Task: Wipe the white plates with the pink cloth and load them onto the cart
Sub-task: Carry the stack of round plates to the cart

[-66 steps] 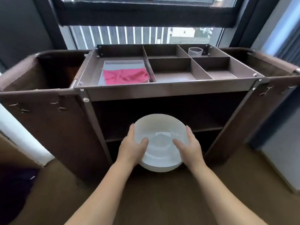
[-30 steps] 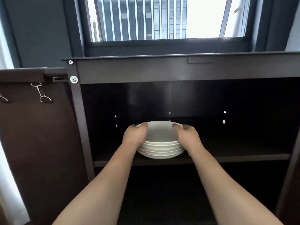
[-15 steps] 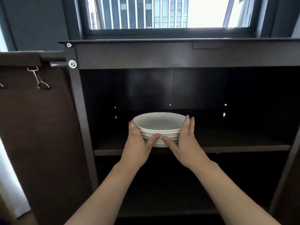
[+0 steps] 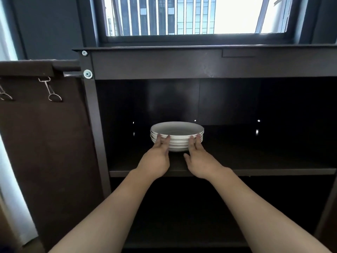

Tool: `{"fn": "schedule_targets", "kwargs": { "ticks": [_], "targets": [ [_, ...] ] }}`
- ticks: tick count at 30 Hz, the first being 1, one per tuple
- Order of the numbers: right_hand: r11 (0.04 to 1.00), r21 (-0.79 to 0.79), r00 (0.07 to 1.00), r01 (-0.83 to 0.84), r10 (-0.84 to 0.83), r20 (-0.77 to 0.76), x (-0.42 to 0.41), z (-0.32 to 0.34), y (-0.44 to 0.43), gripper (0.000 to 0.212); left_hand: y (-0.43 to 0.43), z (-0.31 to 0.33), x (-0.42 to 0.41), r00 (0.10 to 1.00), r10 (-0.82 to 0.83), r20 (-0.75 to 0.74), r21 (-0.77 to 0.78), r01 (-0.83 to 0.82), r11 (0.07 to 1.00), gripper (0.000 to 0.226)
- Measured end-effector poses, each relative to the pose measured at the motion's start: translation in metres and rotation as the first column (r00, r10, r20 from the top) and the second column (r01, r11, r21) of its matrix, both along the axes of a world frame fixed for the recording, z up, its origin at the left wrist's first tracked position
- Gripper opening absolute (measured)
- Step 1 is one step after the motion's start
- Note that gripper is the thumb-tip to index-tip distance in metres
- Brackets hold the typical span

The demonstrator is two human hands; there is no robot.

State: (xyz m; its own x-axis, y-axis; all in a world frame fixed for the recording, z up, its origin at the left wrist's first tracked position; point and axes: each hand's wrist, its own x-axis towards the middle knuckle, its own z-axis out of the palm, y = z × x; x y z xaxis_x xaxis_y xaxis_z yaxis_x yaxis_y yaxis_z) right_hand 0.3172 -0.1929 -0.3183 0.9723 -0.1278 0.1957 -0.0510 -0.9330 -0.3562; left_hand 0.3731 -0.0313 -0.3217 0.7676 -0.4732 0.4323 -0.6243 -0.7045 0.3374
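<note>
Sitting square on the cart shelf (image 4: 264, 161) is the stack of white plates (image 4: 176, 129). At its 7 o'clock the left hand (image 4: 156, 158), at 5 o'clock the right hand (image 4: 199, 161), fingers straight, touching its near side.

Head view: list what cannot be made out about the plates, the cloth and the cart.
- Plate stack: count uncertain, left hand and right hand cover the front rims.
- Pink cloth: not visible; the front rail of the cart hides its top.
- Bottom compartment: too dark.
- Cart's right side: cut by the frame edge.
</note>
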Motion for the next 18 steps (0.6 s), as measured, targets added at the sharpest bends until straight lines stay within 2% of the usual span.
{"fn": "schedule_targets", "kwargs": {
  "ticks": [7, 11, 14, 18],
  "targets": [
    [0.997, -0.073, 1.0, -0.002, 0.0, -0.029, 0.013, 0.02, -0.002, 0.06, 0.005, 0.01, 0.01, 0.999, 0.039, -0.038, 0.0, -0.039, 0.999, 0.055],
    [0.997, -0.072, 0.992, -0.041, 0.049, 0.12, 0.0, 0.022, 0.011, 0.057, 0.011, 0.009, -0.002, 0.999, 0.025, -0.042, -0.071, -0.028, 0.997, 0.054],
    [0.99, -0.031, 0.962, -0.136, 0.14, 0.235, -0.015, 0.025, 0.03, 0.047, 0.022, 0.014, -0.026, 1.0, 0.006, -0.03, -0.129, -0.01, 0.992, 0.047],
    [0.96, 0.053, 0.932, -0.274, 0.252, 0.261, -0.036, 0.062, 0.06, 0.038, 0.05, 0.052, -0.065, 0.99, 0.087, -0.111, -0.129, -0.101, 0.986, 0.044]
  ]
}}
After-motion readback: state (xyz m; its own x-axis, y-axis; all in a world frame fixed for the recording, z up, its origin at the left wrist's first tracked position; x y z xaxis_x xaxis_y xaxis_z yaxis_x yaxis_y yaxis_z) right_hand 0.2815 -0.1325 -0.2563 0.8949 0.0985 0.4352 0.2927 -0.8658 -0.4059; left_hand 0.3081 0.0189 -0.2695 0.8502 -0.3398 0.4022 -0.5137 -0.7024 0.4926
